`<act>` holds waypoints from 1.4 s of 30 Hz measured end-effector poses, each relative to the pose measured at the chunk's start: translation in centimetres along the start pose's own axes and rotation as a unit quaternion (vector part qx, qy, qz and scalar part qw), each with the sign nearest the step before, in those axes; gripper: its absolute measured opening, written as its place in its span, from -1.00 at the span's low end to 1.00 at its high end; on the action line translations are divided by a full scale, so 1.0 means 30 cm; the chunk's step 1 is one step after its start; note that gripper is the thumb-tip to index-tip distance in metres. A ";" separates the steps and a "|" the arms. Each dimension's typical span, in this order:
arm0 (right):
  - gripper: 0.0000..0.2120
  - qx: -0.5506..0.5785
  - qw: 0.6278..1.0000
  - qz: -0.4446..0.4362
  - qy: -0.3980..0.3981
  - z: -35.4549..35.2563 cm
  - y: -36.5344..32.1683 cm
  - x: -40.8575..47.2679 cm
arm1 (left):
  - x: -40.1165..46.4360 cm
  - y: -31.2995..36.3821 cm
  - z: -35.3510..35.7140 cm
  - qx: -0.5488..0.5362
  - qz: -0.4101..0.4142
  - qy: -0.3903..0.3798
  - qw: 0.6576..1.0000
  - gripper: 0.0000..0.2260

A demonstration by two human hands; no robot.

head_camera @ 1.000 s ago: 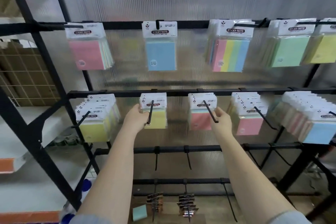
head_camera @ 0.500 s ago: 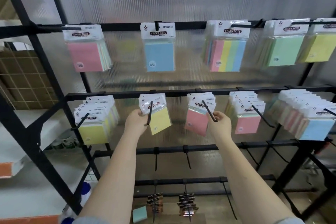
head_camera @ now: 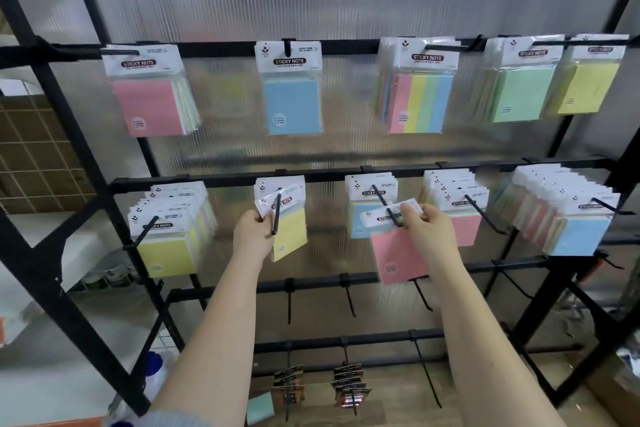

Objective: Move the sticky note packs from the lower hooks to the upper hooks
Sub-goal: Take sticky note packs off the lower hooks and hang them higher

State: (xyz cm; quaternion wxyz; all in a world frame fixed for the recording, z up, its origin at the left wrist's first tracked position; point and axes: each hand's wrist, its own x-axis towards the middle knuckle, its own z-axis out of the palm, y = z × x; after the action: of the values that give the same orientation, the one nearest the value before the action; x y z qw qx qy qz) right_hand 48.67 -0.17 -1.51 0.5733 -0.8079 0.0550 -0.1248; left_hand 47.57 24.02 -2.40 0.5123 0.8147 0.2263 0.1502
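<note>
A black rack carries sticky note packs on two rows of hooks. My left hand (head_camera: 254,234) pinches the white header of a yellow pack (head_camera: 290,234) that is tilted and sits near the tip of its lower hook (head_camera: 276,215). My right hand (head_camera: 427,236) pinches the header of a pink pack (head_camera: 398,258), also tilted, at the tip of the neighbouring lower hook (head_camera: 386,206). A blue pack (head_camera: 360,218) stays behind on that hook. On the upper bar (head_camera: 346,45) hang a pink pack (head_camera: 150,104), a blue pack (head_camera: 292,104) and a striped pack (head_camera: 420,102).
Further lower-row stacks hang at the left (head_camera: 166,246), right of centre (head_camera: 460,204) and far right (head_camera: 568,218). Green (head_camera: 523,94) and yellow (head_camera: 588,88) packs hang at the upper right. Bare hooks (head_camera: 348,295) and small dark carded items (head_camera: 349,388) sit below.
Both hands have drawn their packs forward along the lower hooks toward the tips. The yellow and pink packs have tilted, and a blue pack now shows behind the pink one.
</note>
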 end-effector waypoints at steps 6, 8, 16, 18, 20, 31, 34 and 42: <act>-0.73 -0.112 0.993 -0.023 -0.040 -0.081 -0.079 -0.042 | -0.026 -0.012 0.010 -0.029 0.026 0.004 0.999 -0.83; -0.72 -0.133 0.989 -0.037 -0.047 -0.102 -0.101 -0.058 | -0.038 -0.013 0.013 -0.042 0.037 0.006 0.998 -0.86; -0.60 -0.080 0.992 -0.089 -0.029 -0.119 -0.155 -0.096 | -0.118 -0.008 -0.018 -0.064 0.060 0.090 0.992 -0.74; -0.59 -0.065 0.993 -0.101 -0.012 -0.114 -0.161 -0.103 | -0.132 -0.007 -0.038 -0.051 0.067 0.099 0.992 -0.73; -0.60 -0.046 0.993 -0.110 0.001 -0.107 -0.168 -0.109 | -0.143 -0.002 -0.061 -0.033 0.079 0.098 0.992 -0.72; -0.59 0.079 0.988 -0.118 0.052 -0.038 -0.192 -0.113 | -0.200 0.007 -0.147 0.026 0.158 0.099 0.982 -0.63; -0.56 0.074 0.986 -0.126 0.080 -0.044 -0.202 -0.112 | -0.211 0.050 -0.151 0.016 0.175 0.105 0.979 -0.66; -0.57 0.076 0.980 -0.122 0.139 -0.151 -0.186 -0.080 | -0.205 0.180 -0.086 -0.001 0.206 0.107 0.973 -0.68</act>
State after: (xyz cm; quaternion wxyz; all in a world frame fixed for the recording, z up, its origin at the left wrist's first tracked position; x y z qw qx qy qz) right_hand 44.85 -1.87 4.83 0.6005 -0.7371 0.0256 -0.3091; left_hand 42.25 20.77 3.51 0.4439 0.8224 0.1073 0.3393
